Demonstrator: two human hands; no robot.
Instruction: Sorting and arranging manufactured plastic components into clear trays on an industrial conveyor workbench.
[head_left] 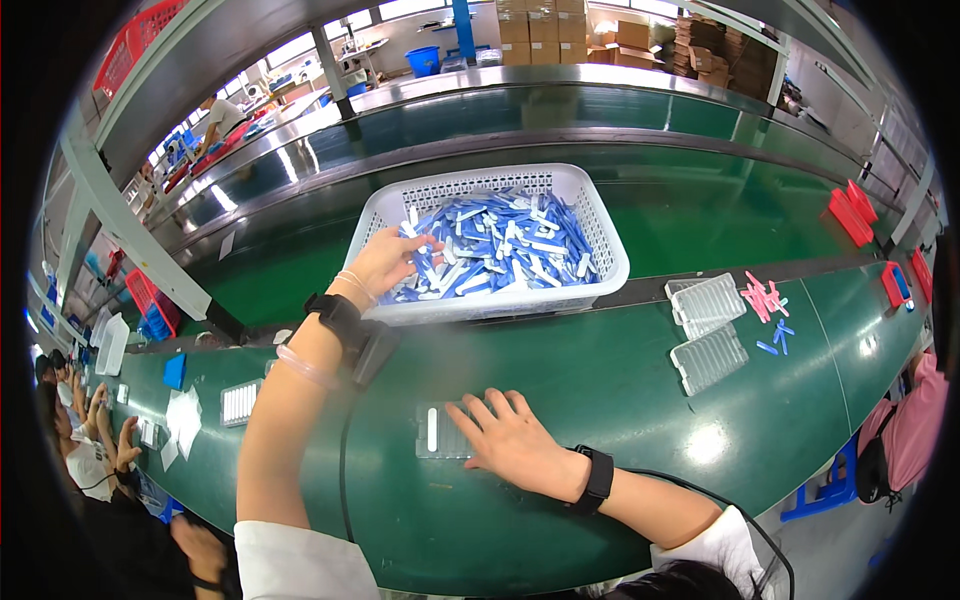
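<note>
My left hand (pixel 384 264) reaches over the near left rim of a white perforated plastic basket (pixel 612 240). Its fingers are bent but apart, among slim blue and white plastic pieces (pixel 510 235) heaped inside; no piece is plainly gripped. On the green work surface in front of the basket lies a clear plastic case (pixel 428 452) with one white strip (pixel 433 430) in its left part. My right hand (pixel 515 440) rests palm down with fingers spread over the right side of this case, covering part of it.
Clear ridged cases (pixel 708 358), pink pieces (pixel 763 297) and a few blue pieces (pixel 780 338) lie to the right. A filled case (pixel 240 403) sits left of my forearm. Beyond the basket runs a green conveyor belt (pixel 680 215). Other people work at the far left; a black cable crosses the surface.
</note>
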